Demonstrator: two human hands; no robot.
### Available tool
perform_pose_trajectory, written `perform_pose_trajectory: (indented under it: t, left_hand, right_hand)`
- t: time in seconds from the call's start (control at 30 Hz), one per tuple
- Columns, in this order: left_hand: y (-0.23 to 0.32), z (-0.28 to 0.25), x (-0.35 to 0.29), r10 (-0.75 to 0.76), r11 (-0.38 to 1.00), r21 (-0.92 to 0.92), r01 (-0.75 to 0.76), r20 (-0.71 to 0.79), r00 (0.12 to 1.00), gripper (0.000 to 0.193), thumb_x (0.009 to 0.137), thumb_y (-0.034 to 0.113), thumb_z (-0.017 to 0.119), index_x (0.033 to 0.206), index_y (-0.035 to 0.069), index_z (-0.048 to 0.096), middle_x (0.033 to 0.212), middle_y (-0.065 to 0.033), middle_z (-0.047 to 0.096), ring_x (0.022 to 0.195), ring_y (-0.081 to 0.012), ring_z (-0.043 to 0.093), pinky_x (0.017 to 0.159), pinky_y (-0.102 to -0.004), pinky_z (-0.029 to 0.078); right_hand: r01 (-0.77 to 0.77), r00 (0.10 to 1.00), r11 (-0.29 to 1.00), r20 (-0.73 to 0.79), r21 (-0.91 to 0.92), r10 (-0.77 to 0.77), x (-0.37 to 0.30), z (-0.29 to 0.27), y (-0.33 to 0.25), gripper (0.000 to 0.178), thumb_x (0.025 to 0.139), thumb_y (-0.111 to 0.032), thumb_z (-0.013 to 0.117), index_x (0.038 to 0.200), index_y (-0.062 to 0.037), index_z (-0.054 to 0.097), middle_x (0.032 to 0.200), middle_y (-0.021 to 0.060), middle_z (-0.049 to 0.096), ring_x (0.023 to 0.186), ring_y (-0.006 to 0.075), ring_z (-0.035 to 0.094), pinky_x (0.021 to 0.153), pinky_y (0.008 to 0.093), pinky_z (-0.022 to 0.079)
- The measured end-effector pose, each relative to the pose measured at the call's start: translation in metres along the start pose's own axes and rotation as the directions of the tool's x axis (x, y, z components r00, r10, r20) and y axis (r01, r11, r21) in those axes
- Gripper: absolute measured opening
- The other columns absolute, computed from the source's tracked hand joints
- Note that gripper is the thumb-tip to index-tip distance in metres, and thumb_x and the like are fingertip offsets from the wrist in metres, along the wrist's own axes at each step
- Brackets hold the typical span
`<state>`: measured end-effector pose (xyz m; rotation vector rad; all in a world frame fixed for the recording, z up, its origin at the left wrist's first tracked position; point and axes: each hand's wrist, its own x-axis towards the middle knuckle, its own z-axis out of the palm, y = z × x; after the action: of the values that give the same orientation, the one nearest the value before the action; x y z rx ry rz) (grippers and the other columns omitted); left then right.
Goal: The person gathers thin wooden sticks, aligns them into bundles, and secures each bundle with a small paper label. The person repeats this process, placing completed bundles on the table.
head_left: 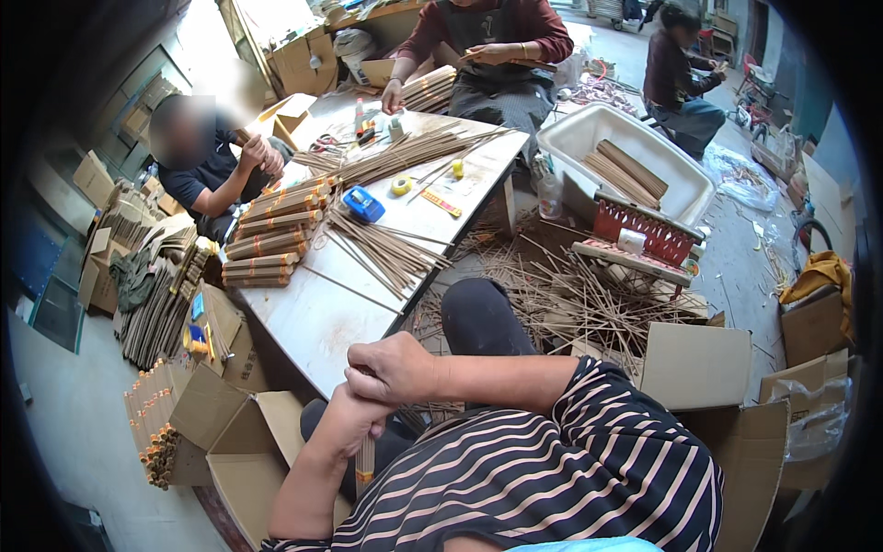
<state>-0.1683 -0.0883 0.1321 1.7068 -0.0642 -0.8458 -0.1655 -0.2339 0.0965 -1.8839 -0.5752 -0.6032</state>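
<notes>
A bundle of thin brown sticks (365, 457) stands upright in front of me, with an orange band near its lower end. My left hand (344, 419) is wrapped round it. Just above, my right hand (395, 368) is closed in a fist against the left one, on the bundle's upper part. The fingers hide most of the sticks. Beyond my hands, loose brown sticks (377, 248) lie on the white table (322, 345). Banded bundles (267, 241) are stacked along its left side. A blue tape dispenser (363, 203) and a yellow tape roll (402, 186) rest among them.
Open cardboard boxes (253, 460) stand at my left and right. Broken sticks (570, 304) litter the floor beside a red metal rack (644, 235) and a white tub (598, 129). Two people work around the table; another sits farther back at right.
</notes>
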Motion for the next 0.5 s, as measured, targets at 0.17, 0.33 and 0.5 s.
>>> perform_pose_trajectory:
  t: [0.17,0.33,0.5]
  left_hand:
    - [0.002,0.009,-0.001,-0.020,0.999,0.030,0.021,-0.033,0.999,0.011,0.072,0.000,0.063,0.079,-0.001,0.055,0.059,-0.0030,0.051,0.043,-0.0106,0.046,0.038,-0.0237,0.034]
    - [0.006,0.001,0.006,-0.058,0.996,-0.054,0.065,0.116,0.992,0.011,0.076,0.006,0.060,0.083,0.000,0.054,0.053,-0.0007,0.047,0.039,-0.0099,0.044,0.037,-0.0236,0.035]
    - [-0.010,-0.013,0.005,-0.077,0.941,-0.316,0.125,0.161,0.984,0.015,0.076,0.003,0.061,0.075,0.004,0.046,0.054,0.0002,0.046,0.039,-0.0066,0.042,0.036,-0.0219,0.036]
  right_hand:
    - [-0.051,0.998,0.999,0.021,-0.001,0.051,-0.004,-0.002,0.006,0.022,0.080,-0.025,0.054,0.071,-0.0054,0.055,0.056,0.0171,0.055,0.052,0.0352,0.057,0.050,0.0409,0.048]
    - [-0.375,0.884,0.925,0.321,0.053,0.340,0.009,-0.008,0.021,0.030,0.086,-0.035,0.051,0.088,-0.0057,0.058,0.069,0.0197,0.060,0.068,0.0362,0.060,0.065,0.0426,0.049]
    - [-0.572,0.805,0.705,0.454,0.420,0.382,0.006,-0.028,0.029,0.047,0.096,-0.041,0.037,0.114,0.0005,0.050,0.076,0.0006,0.051,0.063,0.0074,0.046,0.057,0.0205,0.040]
